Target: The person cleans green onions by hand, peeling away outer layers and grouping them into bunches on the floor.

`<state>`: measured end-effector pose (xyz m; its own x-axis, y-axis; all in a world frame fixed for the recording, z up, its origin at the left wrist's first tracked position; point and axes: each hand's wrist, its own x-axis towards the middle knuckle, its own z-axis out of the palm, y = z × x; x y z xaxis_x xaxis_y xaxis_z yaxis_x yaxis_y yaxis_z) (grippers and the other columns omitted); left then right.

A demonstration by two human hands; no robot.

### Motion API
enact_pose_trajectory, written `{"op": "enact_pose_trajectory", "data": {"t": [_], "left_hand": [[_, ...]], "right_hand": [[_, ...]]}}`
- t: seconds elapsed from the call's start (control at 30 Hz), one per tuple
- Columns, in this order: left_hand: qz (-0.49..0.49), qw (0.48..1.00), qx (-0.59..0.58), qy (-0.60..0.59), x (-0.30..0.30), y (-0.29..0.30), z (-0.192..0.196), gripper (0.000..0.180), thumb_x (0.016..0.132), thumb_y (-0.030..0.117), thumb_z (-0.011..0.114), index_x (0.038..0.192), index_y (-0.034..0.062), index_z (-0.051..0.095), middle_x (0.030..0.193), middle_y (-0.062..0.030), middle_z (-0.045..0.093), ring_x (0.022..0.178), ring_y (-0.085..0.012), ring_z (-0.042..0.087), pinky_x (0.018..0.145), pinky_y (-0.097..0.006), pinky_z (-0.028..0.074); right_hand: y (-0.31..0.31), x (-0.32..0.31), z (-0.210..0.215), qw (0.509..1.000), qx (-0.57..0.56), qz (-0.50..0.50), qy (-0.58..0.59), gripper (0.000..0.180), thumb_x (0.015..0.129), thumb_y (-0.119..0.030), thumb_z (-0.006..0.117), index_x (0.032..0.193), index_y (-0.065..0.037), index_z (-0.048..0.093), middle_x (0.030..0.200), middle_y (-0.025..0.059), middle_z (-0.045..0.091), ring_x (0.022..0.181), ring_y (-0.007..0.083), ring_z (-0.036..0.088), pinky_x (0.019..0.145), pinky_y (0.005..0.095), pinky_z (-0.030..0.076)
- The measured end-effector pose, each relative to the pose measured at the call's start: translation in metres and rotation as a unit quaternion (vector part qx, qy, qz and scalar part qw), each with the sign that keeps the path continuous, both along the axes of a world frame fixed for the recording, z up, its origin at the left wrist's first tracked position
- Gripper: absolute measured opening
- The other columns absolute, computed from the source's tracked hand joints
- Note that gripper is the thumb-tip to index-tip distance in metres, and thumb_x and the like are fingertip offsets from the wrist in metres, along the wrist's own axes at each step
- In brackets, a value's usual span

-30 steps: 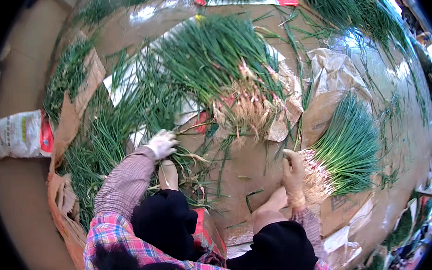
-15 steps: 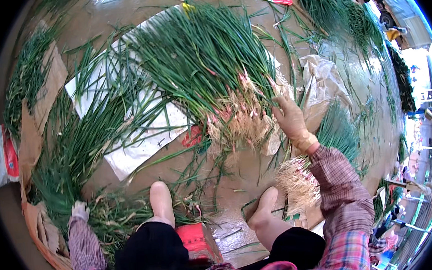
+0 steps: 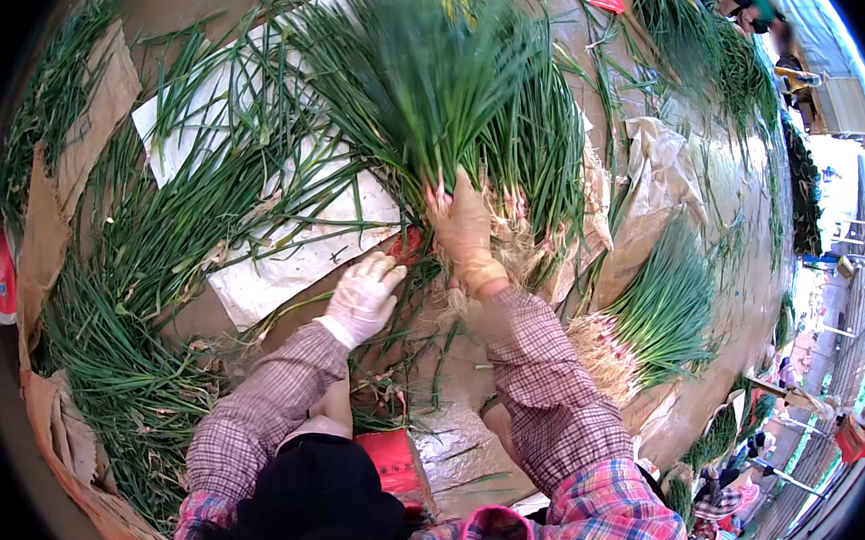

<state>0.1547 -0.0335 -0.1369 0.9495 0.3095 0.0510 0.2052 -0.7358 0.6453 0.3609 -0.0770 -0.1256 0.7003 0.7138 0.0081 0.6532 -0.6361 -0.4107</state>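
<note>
Two moved inward: right grip (image 3: 464, 228), clasping one scallion bunch (image 3: 441, 104); left grip (image 3: 362, 299), apparently released.

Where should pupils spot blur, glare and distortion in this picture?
Head view: leaf tips above the right hand are motion-blurred, the left hand sharper; head view: glare whites out parts of the far right, and the fisheye image curves into a black rim.

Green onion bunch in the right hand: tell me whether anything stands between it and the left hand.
Nothing visible blocks the left hand from the green onion bunch; a red patch shows between them, apparently lying on the ground. The right hand covers part of the bunch's lower end.
</note>
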Motion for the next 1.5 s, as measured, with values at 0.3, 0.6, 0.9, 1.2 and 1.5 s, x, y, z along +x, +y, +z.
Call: {"op": "enact_pose_trajectory", "data": {"t": [0.3, 0.6, 0.9, 1.2, 1.5], "left_hand": [[0.092, 0.995, -0.035, 0.033, -0.095, 0.002, -0.035, 0.021, 0.070, 0.010, 0.062, 0.090, 0.0040, 0.061, 0.106, -0.0136, 0.056, 0.103, -0.0315, 0.052, 0.086, -0.041, 0.043], [0.176, 0.934, -0.307, -0.038, -0.057, -0.013, -0.021, 0.019, 0.080, 0.020, 0.062, 0.088, 0.0032, 0.066, 0.089, -0.0123, 0.063, 0.086, -0.0268, 0.060, 0.079, -0.033, 0.046], [0.281, 0.703, -0.645, -0.101, -0.046, -0.006, -0.010, 0.030, 0.090, 0.024, 0.057, 0.107, 0.0002, 0.062, 0.103, -0.0050, 0.063, 0.092, -0.0123, 0.058, 0.080, -0.026, 0.046], [0.173, 0.541, -0.822, -0.045, -0.065, -0.017, 0.006, 0.031, 0.094, 0.031, 0.048, 0.105, 0.0028, 0.055, 0.091, -0.0079, 0.063, 0.083, -0.0204, 0.063, 0.075, -0.034, 0.051], [0.033, 0.469, -0.880, -0.062, -0.092, -0.026, 0.020, 0.026, 0.091, 0.022, 0.053, 0.099, -0.0023, 0.057, 0.077, -0.0092, 0.063, 0.070, -0.0205, 0.062, 0.068, -0.030, 0.050]], "right_hand": [[-0.054, -0.004, 0.050, 0.926, 0.245, -0.096, 0.272, 0.048, 0.080, -0.005, 0.064, 0.125, -0.002, 0.046, 0.118, 0.0128, 0.052, 0.094, 0.0207, 0.057, 0.079, 0.0293, 0.048], [-0.027, -0.086, 0.019, 0.990, 0.127, 0.056, -0.032, 0.012, 0.083, -0.018, 0.062, 0.087, -0.007, 0.061, 0.080, 0.0076, 0.060, 0.066, 0.0246, 0.058, 0.059, 0.0339, 0.047], [-0.013, -0.120, 0.019, 0.996, 0.011, 0.088, -0.002, 0.018, 0.083, -0.025, 0.059, 0.077, -0.009, 0.054, 0.078, 0.0091, 0.054, 0.063, 0.0291, 0.056, 0.054, 0.0391, 0.046], [-0.015, -0.126, 0.023, 0.714, 0.112, -0.112, 0.683, 0.020, 0.083, -0.015, 0.064, 0.092, 0.002, 0.063, 0.079, 0.0040, 0.063, 0.069, 0.0096, 0.058, 0.063, 0.0221, 0.046], [-0.042, -0.152, -0.023, 0.664, 0.214, -0.241, 0.675, 0.012, 0.089, -0.012, 0.055, 0.097, -0.004, 0.057, 0.075, 0.0025, 0.055, 0.068, 0.0123, 0.054, 0.059, 0.0253, 0.045]]}}
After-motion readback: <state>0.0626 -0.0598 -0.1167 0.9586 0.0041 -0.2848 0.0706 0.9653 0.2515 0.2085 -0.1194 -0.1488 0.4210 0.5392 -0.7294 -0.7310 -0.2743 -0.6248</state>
